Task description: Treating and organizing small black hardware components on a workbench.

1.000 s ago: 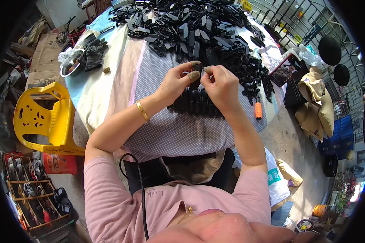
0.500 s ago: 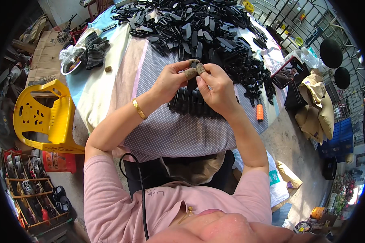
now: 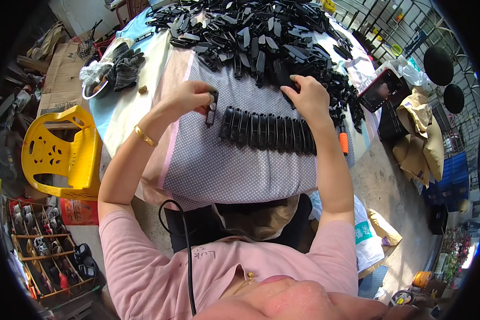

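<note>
My left hand (image 3: pixel 196 98) pinches a narrow black plastic piece (image 3: pixel 212 111), held upright just left of a row. That row of similar black plastic pieces (image 3: pixel 266 132) stands side by side on the dotted cloth. My right hand (image 3: pixel 309 97) is at the near edge of a large heap of flat black plastic parts (image 3: pixel 256 45), with thumb and forefinger closed on a dark flat part (image 3: pixel 281 73). Smaller black parts (image 3: pixel 351 98) lie heaped beyond my right wrist. Beside my right forearm is an orange-handled tool (image 3: pixel 344 144), partly hidden.
The round table wears a dotted cloth (image 3: pixel 197 170). Dark gloves (image 3: pixel 126 69) and a white bowl (image 3: pixel 93 92) sit at its left, a phone (image 3: pixel 381 90) at its right edge. A yellow chair (image 3: pixel 82 154) stands left. A black cable (image 3: pixel 188 256) hangs before me.
My hands have parted from their joined position above the row. The left moved left with a black plastic piece; the right moved right to the heap. The row now shows fully.
</note>
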Tool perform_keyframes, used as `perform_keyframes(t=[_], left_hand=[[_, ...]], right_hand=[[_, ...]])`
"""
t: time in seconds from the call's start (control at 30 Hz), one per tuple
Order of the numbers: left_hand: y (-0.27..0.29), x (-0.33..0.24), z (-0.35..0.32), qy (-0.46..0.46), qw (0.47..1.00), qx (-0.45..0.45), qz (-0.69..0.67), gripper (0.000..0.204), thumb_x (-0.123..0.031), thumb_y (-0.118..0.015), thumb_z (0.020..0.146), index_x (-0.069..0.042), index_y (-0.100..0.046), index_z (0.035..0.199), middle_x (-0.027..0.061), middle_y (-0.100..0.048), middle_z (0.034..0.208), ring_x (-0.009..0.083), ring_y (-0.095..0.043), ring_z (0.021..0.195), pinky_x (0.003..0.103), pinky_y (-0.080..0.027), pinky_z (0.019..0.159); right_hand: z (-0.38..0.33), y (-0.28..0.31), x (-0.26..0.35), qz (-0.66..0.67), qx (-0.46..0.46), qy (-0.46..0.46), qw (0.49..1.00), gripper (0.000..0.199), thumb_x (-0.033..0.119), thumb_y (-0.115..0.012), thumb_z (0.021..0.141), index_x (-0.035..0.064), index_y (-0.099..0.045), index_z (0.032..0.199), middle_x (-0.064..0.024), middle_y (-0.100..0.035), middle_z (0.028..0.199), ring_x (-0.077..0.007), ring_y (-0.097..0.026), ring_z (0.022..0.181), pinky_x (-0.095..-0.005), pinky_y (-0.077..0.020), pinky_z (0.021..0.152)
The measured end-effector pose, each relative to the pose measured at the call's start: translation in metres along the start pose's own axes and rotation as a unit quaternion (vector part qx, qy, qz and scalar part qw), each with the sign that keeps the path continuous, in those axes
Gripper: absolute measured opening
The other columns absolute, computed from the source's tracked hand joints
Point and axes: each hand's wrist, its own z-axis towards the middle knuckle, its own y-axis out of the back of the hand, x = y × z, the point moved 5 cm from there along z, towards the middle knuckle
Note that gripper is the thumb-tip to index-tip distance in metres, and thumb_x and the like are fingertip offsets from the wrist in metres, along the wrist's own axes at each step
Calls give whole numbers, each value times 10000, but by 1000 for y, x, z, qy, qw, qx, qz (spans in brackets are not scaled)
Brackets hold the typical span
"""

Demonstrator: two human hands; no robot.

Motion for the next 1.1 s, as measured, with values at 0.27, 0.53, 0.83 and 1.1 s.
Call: perform_keyframes(t=[0.27,0.53,0.83,1.1], left_hand=[[-20,3,-9,-61,979,-6,196,329,-61,-539,796,24,-567,1112,123,-638,842,177,-607,718,284,-501,674],[-23,-34,-11,-153,918,-125,344,301,-94,-576,813,-19,-582,1104,126,-630,892,211,-608,771,308,-486,713],[-85,-72,-3,-532,713,-177,422,452,-68,-618,726,-46,-525,1168,132,-582,1058,290,-523,1055,381,-414,914],[-62,-62,2,-425,876,-160,164,408,-137,-644,787,-10,-510,1151,72,-583,753,211,-586,655,288,-492,617]], right_hand=[[-1,-17,16,-134,32,26,990,206,247,-669,684,86,-669,813,-80,-633,794,-239,-626,781,-360,-507,657],[-1,1,13,33,56,-7,998,226,308,-669,707,98,-683,788,-81,-645,766,-249,-631,739,-354,-496,660],[-7,-11,19,88,127,-9,988,210,227,-638,769,53,-669,884,-75,-658,760,-182,-623,664,-279,-485,609],[-5,16,2,212,121,-40,969,213,223,-667,787,16,-662,838,-29,-640,711,-102,-574,623,-249,-461,579]])
